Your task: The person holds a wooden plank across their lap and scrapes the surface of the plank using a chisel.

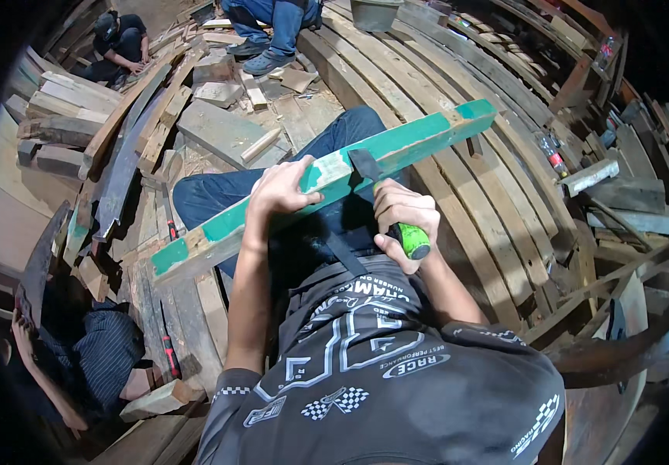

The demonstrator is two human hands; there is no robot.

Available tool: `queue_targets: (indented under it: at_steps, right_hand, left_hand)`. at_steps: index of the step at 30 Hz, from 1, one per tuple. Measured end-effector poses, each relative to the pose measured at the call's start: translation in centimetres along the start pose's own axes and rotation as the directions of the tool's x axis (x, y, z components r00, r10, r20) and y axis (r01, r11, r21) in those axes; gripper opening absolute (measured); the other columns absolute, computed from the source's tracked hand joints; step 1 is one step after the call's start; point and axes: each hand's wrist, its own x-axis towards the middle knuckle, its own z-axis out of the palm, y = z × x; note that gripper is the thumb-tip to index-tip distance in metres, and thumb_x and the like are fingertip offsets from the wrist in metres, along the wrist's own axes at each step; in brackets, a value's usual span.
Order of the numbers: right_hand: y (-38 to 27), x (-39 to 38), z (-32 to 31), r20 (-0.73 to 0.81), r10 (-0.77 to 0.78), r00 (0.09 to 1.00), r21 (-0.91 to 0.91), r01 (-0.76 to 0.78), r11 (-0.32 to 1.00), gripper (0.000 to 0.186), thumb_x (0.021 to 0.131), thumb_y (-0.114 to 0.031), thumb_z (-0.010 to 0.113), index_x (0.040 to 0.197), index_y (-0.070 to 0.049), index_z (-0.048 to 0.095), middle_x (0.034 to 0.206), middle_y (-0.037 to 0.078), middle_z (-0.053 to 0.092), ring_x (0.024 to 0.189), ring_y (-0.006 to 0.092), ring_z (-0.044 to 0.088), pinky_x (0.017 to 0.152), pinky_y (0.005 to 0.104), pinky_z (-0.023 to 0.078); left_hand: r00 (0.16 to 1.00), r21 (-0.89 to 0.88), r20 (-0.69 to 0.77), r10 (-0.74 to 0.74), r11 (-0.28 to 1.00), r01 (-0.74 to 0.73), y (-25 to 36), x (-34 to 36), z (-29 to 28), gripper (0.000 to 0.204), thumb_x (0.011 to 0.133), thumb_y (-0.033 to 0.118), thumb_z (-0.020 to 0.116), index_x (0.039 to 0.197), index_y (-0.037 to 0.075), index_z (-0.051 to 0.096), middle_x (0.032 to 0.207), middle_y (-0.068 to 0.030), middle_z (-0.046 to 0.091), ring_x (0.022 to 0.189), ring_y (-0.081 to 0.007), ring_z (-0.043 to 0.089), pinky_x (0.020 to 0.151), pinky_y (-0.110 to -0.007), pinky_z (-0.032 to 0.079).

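Observation:
Across my lap, at a slant, lies a long wooden beam (230,222) with worn green paint and bare patches of wood. My left hand (282,190) is closed round the beam left of its middle, thumb on the near face. In my right hand (405,217) is a scraper, its bright green handle (412,242) with a dark end poking out below the fist. The scraper's flat dark blade (364,163) rests against the beam's painted top, right of my left hand, by a pale stripped patch.
Long planks (458,209) run side by side to my right. Wood offcuts (222,128) lie ahead, and a red-handled tool (170,356) lies at left. One person (121,46) crouches far left, another (276,31) is ahead, a third (110,349) is close at lower left. A bucket (375,15) stands far off.

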Motion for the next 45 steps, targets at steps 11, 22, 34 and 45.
queue_targets:
  at_steps: [11, 22, 34, 45]
  right_hand:
    - [-0.7, -0.2, 1.5, 0.05, -0.051, 0.997, -0.025, 0.052, 0.998, 0.018, 0.063, -0.011, 0.071, 0.066, -0.002, 0.057, 0.067, 0.012, 0.054, 0.062, 0.0303, 0.055, 0.073, 0.0446, 0.048]
    - [-1.0, 1.0, 0.8, 0.06, -0.039, 0.997, 0.017, 0.038, 0.999, 0.018, 0.064, -0.011, 0.072, 0.066, -0.001, 0.057, 0.066, 0.011, 0.054, 0.061, 0.0302, 0.054, 0.068, 0.0424, 0.046]
    - [-0.4, 0.6, 1.5, 0.051, -0.011, 0.999, -0.021, 0.013, 1.0, 0.019, 0.056, -0.008, 0.07, 0.067, -0.005, 0.055, 0.068, 0.011, 0.052, 0.066, 0.0323, 0.053, 0.071, 0.0404, 0.046]
    - [0.3, 0.5, 0.6, 0.061, 0.019, 0.998, -0.063, -0.015, 0.998, 0.018, 0.057, -0.006, 0.07, 0.069, -0.005, 0.056, 0.07, 0.011, 0.054, 0.07, 0.0325, 0.056, 0.077, 0.0415, 0.049]
  left_hand:
    - [0.997, 0.031, -0.042, 0.072, 0.997, -0.071, -0.4, 0.0, 0.6, 0.067, 0.073, 0.045, 0.079, 0.123, 0.007, 0.056, 0.106, -0.0242, 0.071, 0.104, -0.045, 0.066, 0.088, -0.053, 0.05]
    - [0.998, 0.045, -0.027, 0.054, 0.998, -0.052, -0.1, -0.1, 0.5, 0.07, 0.072, 0.046, 0.079, 0.125, 0.007, 0.056, 0.108, -0.0247, 0.071, 0.105, -0.0449, 0.066, 0.09, -0.053, 0.051]
    - [0.998, 0.042, -0.01, 0.066, 0.997, -0.065, -0.4, -0.1, 0.8, 0.072, 0.073, 0.047, 0.078, 0.13, 0.008, 0.056, 0.11, -0.0249, 0.069, 0.109, -0.044, 0.064, 0.09, -0.05, 0.049]
    - [0.992, 0.041, -0.078, 0.096, 0.995, -0.093, -0.4, -0.1, 0.9, 0.068, 0.072, 0.044, 0.079, 0.124, 0.007, 0.056, 0.106, -0.0239, 0.071, 0.104, -0.0447, 0.066, 0.088, -0.052, 0.051]
